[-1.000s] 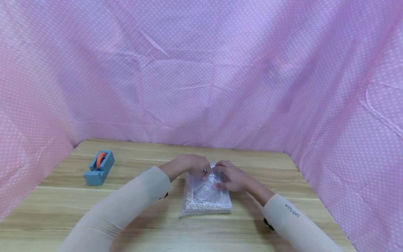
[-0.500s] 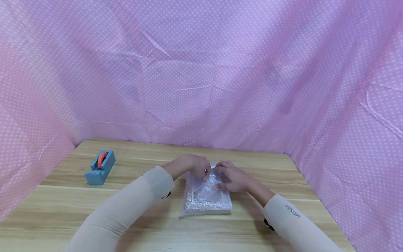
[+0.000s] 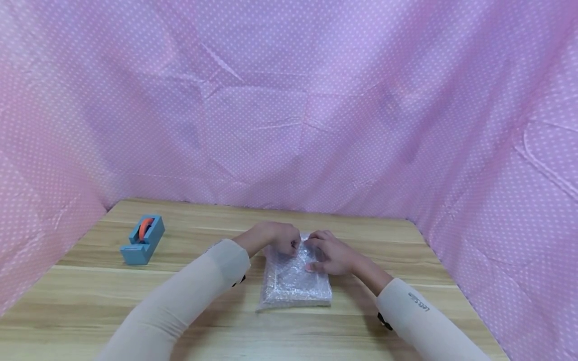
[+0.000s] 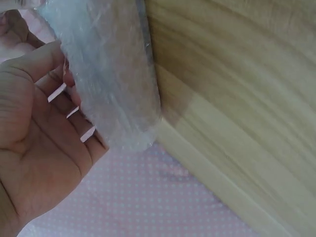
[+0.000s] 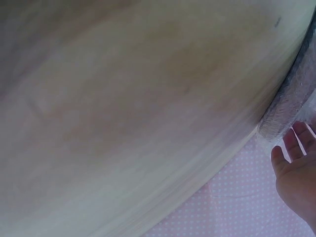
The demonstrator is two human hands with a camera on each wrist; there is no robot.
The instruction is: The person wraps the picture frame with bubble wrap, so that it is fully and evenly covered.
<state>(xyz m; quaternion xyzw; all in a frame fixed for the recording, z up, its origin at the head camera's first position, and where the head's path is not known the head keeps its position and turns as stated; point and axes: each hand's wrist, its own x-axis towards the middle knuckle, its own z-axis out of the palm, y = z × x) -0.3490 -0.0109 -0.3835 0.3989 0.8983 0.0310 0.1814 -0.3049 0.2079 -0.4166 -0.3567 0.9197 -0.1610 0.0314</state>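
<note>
A flat parcel in clear bubble wrap (image 3: pixel 295 286) lies on the table in front of me. At its far part my left hand (image 3: pixel 283 237) has its fingers curled, with thumb and forefinger pinching at the wrap's surface. In the left wrist view, the left hand (image 4: pixel 44 123) sits close against the bubble wrap (image 4: pixel 111 74); what exactly lies between its fingertips is hard to make out. My right hand (image 3: pixel 334 254) rests on the parcel's right side, fingers spread and loosely bent. The right wrist view has the right hand (image 5: pixel 298 173) beside the wrap's edge (image 5: pixel 286 108).
A blue tape dispenser (image 3: pixel 143 240) with an orange roll core stands on the left of the wooden table (image 3: pixel 203 331). Pink dotted cloth (image 3: pixel 280 125) hangs behind the table and along both sides.
My left hand has shifted very slightly left and up from the parcel's middle. The right hand and the parcel stay in place.
</note>
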